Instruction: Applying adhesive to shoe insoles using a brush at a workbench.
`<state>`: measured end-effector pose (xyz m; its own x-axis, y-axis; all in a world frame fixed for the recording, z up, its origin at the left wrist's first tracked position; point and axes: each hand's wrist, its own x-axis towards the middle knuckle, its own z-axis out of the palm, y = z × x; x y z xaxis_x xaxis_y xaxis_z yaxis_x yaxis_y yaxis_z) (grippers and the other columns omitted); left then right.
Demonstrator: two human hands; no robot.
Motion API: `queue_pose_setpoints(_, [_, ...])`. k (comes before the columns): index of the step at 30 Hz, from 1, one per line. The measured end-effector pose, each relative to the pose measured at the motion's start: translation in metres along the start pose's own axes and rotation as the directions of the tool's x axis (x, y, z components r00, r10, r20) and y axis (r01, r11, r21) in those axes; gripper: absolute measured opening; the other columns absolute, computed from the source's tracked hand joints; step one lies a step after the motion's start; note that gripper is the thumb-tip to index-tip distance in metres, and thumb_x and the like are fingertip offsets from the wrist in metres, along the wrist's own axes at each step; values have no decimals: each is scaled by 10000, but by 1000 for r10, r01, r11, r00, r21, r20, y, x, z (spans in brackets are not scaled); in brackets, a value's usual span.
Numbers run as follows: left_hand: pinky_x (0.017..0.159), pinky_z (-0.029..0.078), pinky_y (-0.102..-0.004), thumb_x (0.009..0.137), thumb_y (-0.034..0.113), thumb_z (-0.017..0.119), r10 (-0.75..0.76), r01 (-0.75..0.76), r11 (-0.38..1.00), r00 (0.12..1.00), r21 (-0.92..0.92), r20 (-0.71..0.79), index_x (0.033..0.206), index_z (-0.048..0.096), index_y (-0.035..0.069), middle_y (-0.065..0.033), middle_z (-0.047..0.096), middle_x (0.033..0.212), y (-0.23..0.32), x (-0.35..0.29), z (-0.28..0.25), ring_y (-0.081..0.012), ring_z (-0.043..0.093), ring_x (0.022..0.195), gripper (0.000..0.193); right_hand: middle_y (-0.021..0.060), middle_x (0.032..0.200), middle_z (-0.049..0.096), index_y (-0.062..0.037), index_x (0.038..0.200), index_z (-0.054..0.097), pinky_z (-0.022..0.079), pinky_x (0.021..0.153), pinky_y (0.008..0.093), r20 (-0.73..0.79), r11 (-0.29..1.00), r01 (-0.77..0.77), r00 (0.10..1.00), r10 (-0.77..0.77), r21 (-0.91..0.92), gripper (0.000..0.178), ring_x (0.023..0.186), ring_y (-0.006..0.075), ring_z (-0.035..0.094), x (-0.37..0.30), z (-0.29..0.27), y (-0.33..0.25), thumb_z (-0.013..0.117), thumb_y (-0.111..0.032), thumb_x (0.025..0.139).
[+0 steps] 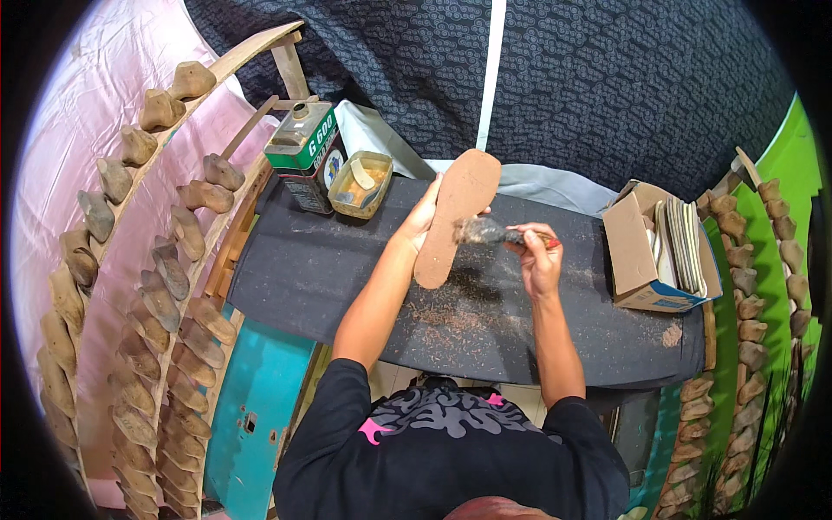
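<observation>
A brown shoe sole (pixel 461 195) is held up over the dark-covered table (pixel 303 269), its long side slanting away from me. My left hand (pixel 423 212) grips its left edge; some fingertips show at the far edge, and the rest are hidden behind it. Pinched in my right hand (pixel 539 264) is a brush (pixel 494 232) with a reddish end. The brush's bristle end meets the right side of the sole's face. Brown shavings (pixel 455 321) lie scattered on the cloth below.
Behind my left arm stand a green-and-black metal can (pixel 303 143) and a small tub (pixel 362 185) holding a pale scraper-like piece. At the right sits a cardboard box (pixel 637 247) of flat pieces. Racks of wooden shoe lasts (pixel 160 299) flank the table.
</observation>
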<state>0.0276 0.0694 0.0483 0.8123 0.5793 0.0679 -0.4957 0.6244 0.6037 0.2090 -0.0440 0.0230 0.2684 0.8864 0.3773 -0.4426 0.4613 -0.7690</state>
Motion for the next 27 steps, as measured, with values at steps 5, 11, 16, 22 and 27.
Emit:
queue_pose_setpoints(5, [588, 542, -310, 933, 572, 259, 45, -43, 999, 997, 21, -63, 1271, 459, 84, -177, 618, 972, -12, 4, 0, -199, 622, 698, 627, 125, 867, 645, 14, 900, 605, 562, 699, 363, 256, 945, -212, 927, 276, -250, 117, 839, 202, 637, -7, -12, -3, 556, -87, 867])
queue_pose_setpoints(11, [624, 540, -299, 941, 562, 229, 182, -176, 983, 941, 48, -284, 1240, 474, 46, -168, 618, 971, -40, 8, 15, -182, 617, 724, 645, 152, 865, 643, 9, 914, 579, 571, 665, 335, 38, 996, -57, 997, 60, -72, 117, 790, 211, 650, 10, -16, -9, 540, -94, 873])
queue_pose_setpoints(16, [657, 540, -311, 945, 557, 214, 128, -117, 985, 988, 131, -82, 1251, 458, 47, -164, 616, 997, -39, -4, 6, -181, 620, 765, 643, 126, 851, 637, 15, 889, 587, 567, 667, 344, 278, 928, -167, 923, 266, -333, 125, 810, 208, 637, -4, -28, -10, 556, -104, 868])
queue_pose_setpoints(22, [648, 535, -298, 946, 556, 188, 145, -110, 975, 973, 193, -179, 1259, 444, 55, -162, 615, 1010, -49, -10, 19, -179, 621, 752, 644, 139, 889, 638, 10, 910, 575, 568, 695, 337, -39, 998, 21, 999, -23, -54, 116, 793, 199, 638, 27, -22, -27, 533, -96, 883])
queue_pose_setpoints(27, [659, 538, -298, 946, 551, 186, 155, -146, 973, 987, 178, -36, 1267, 436, 59, -153, 611, 1037, -51, -14, 0, -182, 626, 766, 639, 138, 866, 634, 15, 899, 576, 579, 675, 349, 50, 997, -66, 996, 68, -30, 105, 793, 209, 641, 8, -21, -6, 523, -73, 880])
